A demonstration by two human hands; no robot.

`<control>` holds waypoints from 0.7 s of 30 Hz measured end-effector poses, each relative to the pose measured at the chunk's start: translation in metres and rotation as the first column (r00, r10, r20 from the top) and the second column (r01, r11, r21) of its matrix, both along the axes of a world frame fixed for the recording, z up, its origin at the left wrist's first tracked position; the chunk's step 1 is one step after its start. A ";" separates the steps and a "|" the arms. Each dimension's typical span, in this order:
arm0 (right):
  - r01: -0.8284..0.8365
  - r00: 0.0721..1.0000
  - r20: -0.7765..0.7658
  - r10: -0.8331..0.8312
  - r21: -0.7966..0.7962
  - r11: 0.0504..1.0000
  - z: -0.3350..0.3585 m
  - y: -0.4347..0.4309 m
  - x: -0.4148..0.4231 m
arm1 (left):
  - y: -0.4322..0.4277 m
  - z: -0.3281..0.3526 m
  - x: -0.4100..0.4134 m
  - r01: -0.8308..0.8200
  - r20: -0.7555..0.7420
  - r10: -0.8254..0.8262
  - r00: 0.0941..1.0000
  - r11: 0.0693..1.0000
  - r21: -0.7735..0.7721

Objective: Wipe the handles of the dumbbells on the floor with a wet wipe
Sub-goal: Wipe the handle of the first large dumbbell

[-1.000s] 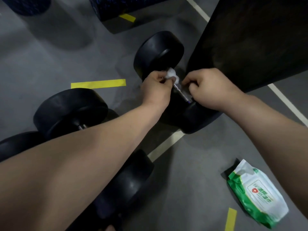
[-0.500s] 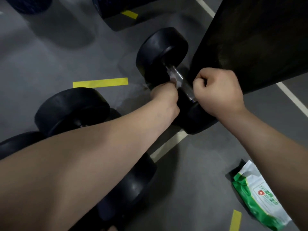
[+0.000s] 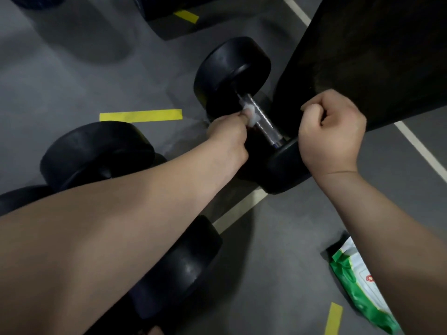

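Dumbbell handle (image 3: 264, 122): mid-wipe; your left hand (image 3: 228, 139) pinches wet wipe (image 3: 250, 111) against it, right hand (image 3: 331, 134) fisted, empty (next, likely: stroke nearer end).

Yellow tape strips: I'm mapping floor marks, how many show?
3 strips: one at the top edge, one left of the far dumbbell, one at the bottom beside the wipes pack. The arms may hide more.

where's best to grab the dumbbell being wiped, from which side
Grip the bare metal handle between its heads, from above. The dumbbell lies on the floor, heads lifting the bar clear; the left hand holds the wipe at the far end, so take the near half.
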State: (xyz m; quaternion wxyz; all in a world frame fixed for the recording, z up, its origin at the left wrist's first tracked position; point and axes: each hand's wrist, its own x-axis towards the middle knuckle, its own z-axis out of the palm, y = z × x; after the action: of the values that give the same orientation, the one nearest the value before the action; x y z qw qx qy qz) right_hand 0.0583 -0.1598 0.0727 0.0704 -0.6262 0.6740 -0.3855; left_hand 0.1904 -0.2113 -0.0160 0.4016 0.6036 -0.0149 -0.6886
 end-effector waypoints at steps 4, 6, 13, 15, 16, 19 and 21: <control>-0.031 0.999 -0.038 0.033 0.049 0.998 -0.002 0.010 -0.001 | -0.011 0.006 0.009 0.022 0.077 -0.015 0.997 0.995 -0.092; -0.014 0.999 -0.044 0.017 0.053 0.999 -0.004 0.010 -0.002 | -0.011 0.002 0.006 0.024 0.076 -0.022 0.997 0.999 -0.024; 0.011 0.996 -0.086 -0.008 0.038 0.999 -0.008 0.011 0.000 | -0.002 0.006 0.001 0.021 0.020 -0.022 1.000 0.998 0.062; 0.016 0.994 -0.110 -0.011 0.045 0.999 -0.007 0.012 0.002 | -0.010 0.014 0.003 -0.103 -0.011 0.104 0.995 0.994 0.025; 0.017 0.992 -0.123 -0.011 0.049 0.999 -0.007 0.013 0.003 | -0.011 0.017 0.003 -0.129 0.012 0.129 0.992 0.991 0.018; 0.021 0.988 -0.153 -0.011 0.062 0.998 -0.006 0.015 0.004 | 0.001 0.022 -0.001 -0.052 0.009 0.052 0.999 0.999 0.005; 0.028 0.987 -0.163 -0.016 0.072 0.997 -0.006 0.015 0.004 | 0.010 0.026 -0.001 0.050 -0.009 -0.049 0.999 0.999 0.014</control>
State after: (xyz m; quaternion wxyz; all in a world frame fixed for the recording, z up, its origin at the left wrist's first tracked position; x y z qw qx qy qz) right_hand 0.0625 -0.1451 0.0662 0.0342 -0.6450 0.6980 -0.3090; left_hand 0.1890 -0.2017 0.0099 0.3802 0.6027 -0.0231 -0.7012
